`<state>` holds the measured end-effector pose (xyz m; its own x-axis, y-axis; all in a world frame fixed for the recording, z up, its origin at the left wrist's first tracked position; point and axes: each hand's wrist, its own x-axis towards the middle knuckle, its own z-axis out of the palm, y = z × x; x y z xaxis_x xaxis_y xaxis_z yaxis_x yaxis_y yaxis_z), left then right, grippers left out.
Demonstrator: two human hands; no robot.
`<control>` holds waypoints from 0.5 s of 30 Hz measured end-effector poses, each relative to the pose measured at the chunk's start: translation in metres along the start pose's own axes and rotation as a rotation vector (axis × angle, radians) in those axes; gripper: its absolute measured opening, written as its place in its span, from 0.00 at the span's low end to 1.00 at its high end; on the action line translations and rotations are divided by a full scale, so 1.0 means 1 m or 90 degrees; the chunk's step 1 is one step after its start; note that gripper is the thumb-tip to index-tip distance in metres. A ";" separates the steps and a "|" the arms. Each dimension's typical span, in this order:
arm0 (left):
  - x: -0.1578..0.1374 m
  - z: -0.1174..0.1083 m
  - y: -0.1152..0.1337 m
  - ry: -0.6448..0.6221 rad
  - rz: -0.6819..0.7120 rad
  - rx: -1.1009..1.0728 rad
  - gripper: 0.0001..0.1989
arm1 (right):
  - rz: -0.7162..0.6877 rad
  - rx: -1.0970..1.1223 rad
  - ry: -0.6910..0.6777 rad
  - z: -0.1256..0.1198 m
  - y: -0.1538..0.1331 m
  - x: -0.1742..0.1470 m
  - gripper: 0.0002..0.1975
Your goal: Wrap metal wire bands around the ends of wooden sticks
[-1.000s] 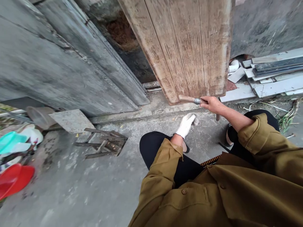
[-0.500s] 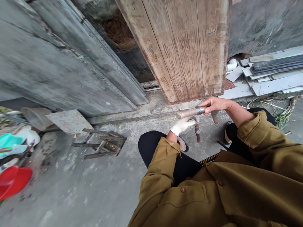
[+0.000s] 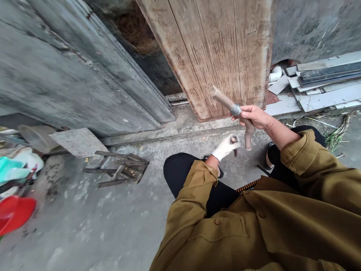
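Note:
My right hand [image 3: 252, 116] is bare and closed around a bent wooden stick [image 3: 224, 98], gripping it just beside a band of silvery wire [image 3: 235, 109]. Its smooth, straight end points up and left over the planks; a crooked end hangs below my fingers. Lower and to the left, my left hand [image 3: 225, 146] wears a white glove. Its fingers curl round a short brown stick [image 3: 235, 152], whose lower end shows beneath them; the rest is mostly hidden. The two sticks are apart.
A plank door panel [image 3: 222, 56] leans against the wall ahead. On the left, a small wooden stool [image 3: 121, 169] lies on the concrete near a flat slab [image 3: 80, 143] and a red plastic basin [image 3: 17, 212]. Stacked boards [image 3: 327, 86] lie at right.
My right hand has tilted its stick, swinging the straight end up and away from my left hand. My left hand has turned the brown stick and moved slightly right.

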<state>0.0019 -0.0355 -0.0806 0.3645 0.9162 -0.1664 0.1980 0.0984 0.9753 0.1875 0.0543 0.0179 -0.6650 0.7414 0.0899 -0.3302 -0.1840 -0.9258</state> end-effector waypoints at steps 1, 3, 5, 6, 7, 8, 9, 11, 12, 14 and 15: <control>-0.001 -0.002 0.000 0.032 0.011 -0.007 0.15 | -0.022 0.004 0.052 -0.006 -0.001 0.002 0.23; -0.003 -0.006 0.002 0.086 0.043 -0.075 0.19 | -0.060 0.022 0.151 -0.017 0.000 0.004 0.23; -0.006 -0.011 0.007 0.111 0.072 -0.204 0.24 | -0.078 0.040 0.219 -0.025 0.002 0.006 0.23; -0.006 -0.013 0.009 0.113 0.083 -0.269 0.25 | -0.080 0.045 0.239 -0.028 0.003 0.006 0.23; -0.007 -0.015 0.012 0.114 0.092 -0.326 0.26 | -0.080 0.046 0.252 -0.030 0.004 0.005 0.23; -0.007 -0.017 0.014 0.117 0.098 -0.374 0.25 | -0.081 0.045 0.259 -0.030 0.004 0.005 0.23; -0.008 -0.019 0.016 0.124 0.100 -0.411 0.25 | -0.083 0.045 0.262 -0.030 0.005 0.004 0.23; -0.008 -0.024 0.020 0.148 0.101 -0.457 0.22 | -0.087 0.049 0.263 -0.029 0.005 0.003 0.22; -0.009 -0.026 0.022 0.155 0.103 -0.469 0.21 | -0.088 0.053 0.262 -0.028 0.004 0.003 0.22; -0.012 -0.030 0.025 0.145 0.110 -0.477 0.21 | -0.083 0.060 0.260 -0.027 0.003 0.003 0.21; -0.013 -0.031 0.026 0.132 0.116 -0.476 0.21 | -0.078 0.064 0.258 -0.026 0.002 0.004 0.21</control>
<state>-0.0258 -0.0327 -0.0484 0.1409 0.9894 -0.0360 -0.5387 0.1071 0.8357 0.2021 0.0739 0.0068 -0.3060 0.9516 0.0274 -0.4670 -0.1250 -0.8754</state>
